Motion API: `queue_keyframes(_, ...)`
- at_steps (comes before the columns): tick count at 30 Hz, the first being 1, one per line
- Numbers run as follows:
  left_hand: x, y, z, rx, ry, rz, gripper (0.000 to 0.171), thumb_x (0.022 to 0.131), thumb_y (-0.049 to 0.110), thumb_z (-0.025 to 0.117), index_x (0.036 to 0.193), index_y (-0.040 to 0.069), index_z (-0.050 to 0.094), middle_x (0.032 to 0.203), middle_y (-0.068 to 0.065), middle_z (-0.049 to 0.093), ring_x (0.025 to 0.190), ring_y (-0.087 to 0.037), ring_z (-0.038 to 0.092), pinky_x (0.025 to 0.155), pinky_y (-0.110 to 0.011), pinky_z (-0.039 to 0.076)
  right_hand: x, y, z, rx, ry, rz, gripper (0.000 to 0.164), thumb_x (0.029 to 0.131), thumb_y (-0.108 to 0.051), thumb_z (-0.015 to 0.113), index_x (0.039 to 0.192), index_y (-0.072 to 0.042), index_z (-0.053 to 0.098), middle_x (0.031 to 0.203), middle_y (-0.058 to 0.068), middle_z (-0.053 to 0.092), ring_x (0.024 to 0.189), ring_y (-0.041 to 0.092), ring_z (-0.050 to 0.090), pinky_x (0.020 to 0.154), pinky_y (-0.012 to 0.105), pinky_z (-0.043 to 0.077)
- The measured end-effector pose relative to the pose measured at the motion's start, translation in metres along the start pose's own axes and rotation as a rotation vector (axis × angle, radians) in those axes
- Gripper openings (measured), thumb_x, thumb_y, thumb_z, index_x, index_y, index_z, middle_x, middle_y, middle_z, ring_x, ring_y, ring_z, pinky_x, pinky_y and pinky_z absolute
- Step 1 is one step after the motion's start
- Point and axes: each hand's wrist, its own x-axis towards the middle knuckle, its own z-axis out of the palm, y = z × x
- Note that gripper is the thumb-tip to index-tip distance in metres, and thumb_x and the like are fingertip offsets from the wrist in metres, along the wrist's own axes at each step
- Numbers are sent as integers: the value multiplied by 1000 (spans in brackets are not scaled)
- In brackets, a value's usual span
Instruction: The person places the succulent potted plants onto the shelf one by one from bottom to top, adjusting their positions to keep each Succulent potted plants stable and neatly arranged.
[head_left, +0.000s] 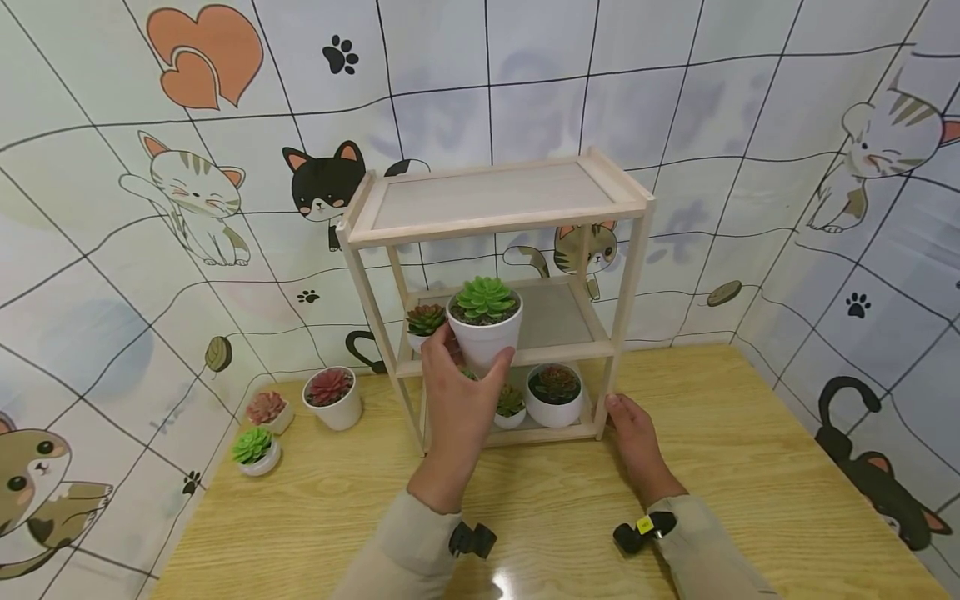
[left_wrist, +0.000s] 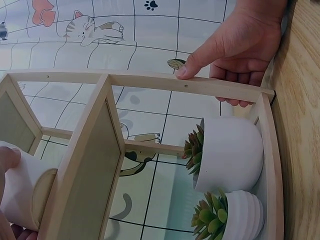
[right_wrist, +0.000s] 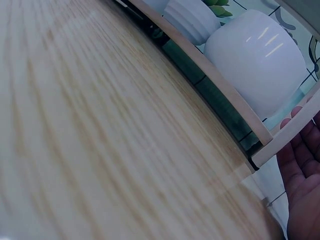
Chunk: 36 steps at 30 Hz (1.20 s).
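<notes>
A light wooden shelf rack with grey panels stands on the table. My left hand grips a white pot with a bright green succulent at the front of the middle shelf; in the left wrist view the pot's base is close to that shelf's edge. On the rack's lower right, my right hand holds the front leg, thumb on one side and fingers on the other. Behind the left hand, a reddish-green succulent sits on the middle shelf. The bottom shelf bears a wide white pot and a small ribbed pot.
Left of the rack, on the wooden table, are a red succulent in a white pot, a small pink succulent and a small green succulent. A cat-patterned tile covering lines the walls behind and at both sides.
</notes>
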Motion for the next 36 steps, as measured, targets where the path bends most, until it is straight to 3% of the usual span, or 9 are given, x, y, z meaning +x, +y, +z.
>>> queue_keyframes(10, 3, 0, 4, 12, -1, -17, 83, 86, 35, 86, 147, 3, 40, 134, -16, 49, 120, -26, 54, 100, -40, 54, 0, 1, -1, -2, -4, -14, 52, 113, -35, 43, 130, 12, 56, 111, -8, 70, 104, -1, 63, 93, 14, 48)
queue_keyframes(18, 2, -1, 3, 14, 9, 10, 81, 86, 32, 86, 147, 3, 41, 132, -17, 49, 118, -25, 55, 99, -37, 54, 1, 2, -1, -5, -5, -9, 50, 113, -35, 43, 129, 11, 58, 110, -8, 70, 102, -4, 62, 93, 14, 47)
queue_keyframes(26, 1, -5, 2, 35, 22, 56, 63, 88, 23, 84, 134, 2, 47, 124, -15, 51, 112, -24, 55, 95, -34, 54, 1, 3, -1, -10, -9, -25, 50, 113, -34, 41, 128, 11, 58, 112, -4, 70, 103, -4, 62, 93, 12, 46)
queue_keyframes(32, 3, -5, 3, 56, 48, 77, 54, 87, 16, 82, 128, 0, 51, 119, -16, 54, 108, -25, 56, 93, -36, 55, 0, 1, -2, -40, -26, -9, 57, 113, -40, 39, 136, 10, 54, 123, 5, 67, 107, -7, 60, 94, 9, 44)
queue_keyframes(36, 4, -5, 2, 80, 38, 80, 47, 89, 12, 80, 125, 0, 52, 116, -15, 55, 105, -25, 57, 92, -37, 55, 0, 1, -2, -42, -21, -10, 56, 113, -39, 39, 134, 9, 56, 121, 3, 67, 107, -7, 60, 94, 9, 44)
